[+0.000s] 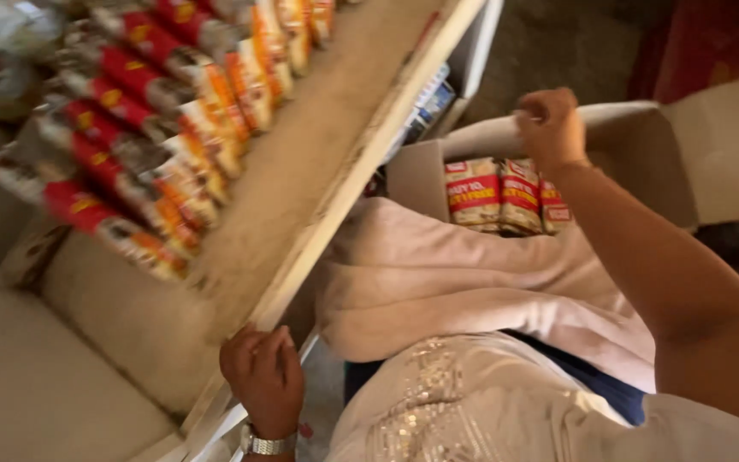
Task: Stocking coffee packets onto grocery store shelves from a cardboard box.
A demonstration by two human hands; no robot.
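Two hands are working: your left hand (264, 376) is gripping the shelf (335, 205) edge for balance, right hand (551, 128), fingers curled, is holding the box (643, 162) flap open.

Right hand (549, 128) is gripping the near flap of a cardboard box (686, 162), fingers curled over its edge. Red-and-tan packets (502, 195) are standing upright just below that grip, inside the box. Left hand (263, 376), wearing a metal watch (268, 444), is resting on the shelf edge (335, 205); rows of red-and-orange packets (156, 111) are lying on the shelf above that hand.
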